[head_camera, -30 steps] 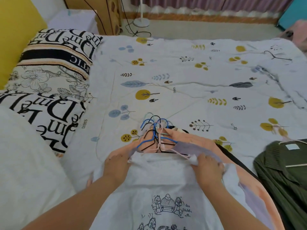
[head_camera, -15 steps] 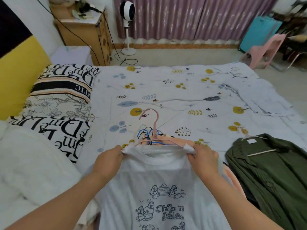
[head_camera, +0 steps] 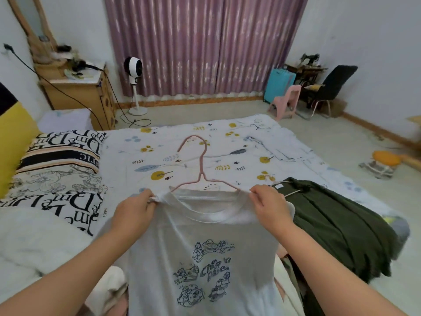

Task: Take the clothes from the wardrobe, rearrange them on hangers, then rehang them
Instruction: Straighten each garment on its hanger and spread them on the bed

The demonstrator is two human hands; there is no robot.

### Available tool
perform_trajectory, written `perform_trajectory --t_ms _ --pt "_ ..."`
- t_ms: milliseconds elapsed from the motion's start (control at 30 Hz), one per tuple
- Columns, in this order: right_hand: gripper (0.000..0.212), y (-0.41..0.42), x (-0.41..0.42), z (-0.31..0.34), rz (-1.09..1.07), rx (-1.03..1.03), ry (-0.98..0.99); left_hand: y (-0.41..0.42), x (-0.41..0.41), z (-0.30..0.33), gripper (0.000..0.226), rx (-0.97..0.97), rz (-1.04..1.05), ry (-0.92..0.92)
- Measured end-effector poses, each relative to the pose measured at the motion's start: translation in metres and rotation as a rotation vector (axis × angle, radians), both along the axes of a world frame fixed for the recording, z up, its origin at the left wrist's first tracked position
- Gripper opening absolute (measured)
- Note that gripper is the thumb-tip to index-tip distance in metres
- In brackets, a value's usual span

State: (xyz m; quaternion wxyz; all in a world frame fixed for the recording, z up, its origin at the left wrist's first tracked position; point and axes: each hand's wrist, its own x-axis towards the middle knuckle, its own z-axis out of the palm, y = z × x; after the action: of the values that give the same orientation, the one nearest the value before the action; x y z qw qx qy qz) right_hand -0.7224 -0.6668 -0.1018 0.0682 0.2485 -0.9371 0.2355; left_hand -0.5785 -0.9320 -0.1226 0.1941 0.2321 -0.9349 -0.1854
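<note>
A white T-shirt [head_camera: 205, 252] with a blue cartoon print hangs in front of me on a pink wire hanger [head_camera: 200, 165], whose hook stands up above the collar. My left hand [head_camera: 134, 210] pinches the shirt's left shoulder and my right hand [head_camera: 271, 207] pinches its right shoulder, both at the hanger's ends. The shirt is lifted above the bed [head_camera: 227, 144]. A dark green shirt on a pale hanger [head_camera: 337, 222] lies flat on the bed to my right.
Printed pillows [head_camera: 61, 176] lie at the left by a yellow headboard. Beyond the bed stand a wooden cabinet [head_camera: 77, 92], a fan [head_camera: 134, 87], purple curtains, a pink chair [head_camera: 289, 101], a black chair and a teal suitcase. A small stool [head_camera: 385, 161] sits on the floor at right.
Both hands have raised the white T-shirt and its pink hanger off the pile on the bed. My view has tilted up, and the pile with the blue hangers is now hidden behind the shirt.
</note>
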Motion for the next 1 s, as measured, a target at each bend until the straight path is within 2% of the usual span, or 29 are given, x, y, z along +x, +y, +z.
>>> perform_trajectory --t_ms 233,400,467,567,800,900,1000 --pt "0.01 0.093 0.036 0.058 -0.138 -0.189 0.046 0.076 -0.004 0.072 0.004 -0.07 -0.223 0.048" --pt "0.006 0.184 0.038 0.074 -0.244 -0.333 0.111 0.149 -0.026 0.104 0.014 -0.1 -0.412 0.089" --pt "0.007 0.226 0.037 0.08 -0.269 -0.377 0.124 0.182 -0.038 0.114 0.011 -0.142 -0.489 0.112" --pt "0.007 0.292 0.032 0.092 -0.293 -0.414 0.137 0.239 -0.058 0.126 0.033 -0.191 -0.566 0.097" --pt "0.011 0.441 0.012 0.12 -0.484 -0.195 0.331 0.394 -0.102 0.14 0.048 -0.095 -0.684 0.277" --pt "0.016 0.492 0.003 0.122 -0.556 -0.109 0.326 0.448 -0.126 0.141 0.05 -0.089 -0.739 0.306" --pt "0.011 0.537 -0.014 0.119 -0.618 -0.049 0.306 0.491 -0.156 0.141 0.047 -0.1 -0.799 0.307"
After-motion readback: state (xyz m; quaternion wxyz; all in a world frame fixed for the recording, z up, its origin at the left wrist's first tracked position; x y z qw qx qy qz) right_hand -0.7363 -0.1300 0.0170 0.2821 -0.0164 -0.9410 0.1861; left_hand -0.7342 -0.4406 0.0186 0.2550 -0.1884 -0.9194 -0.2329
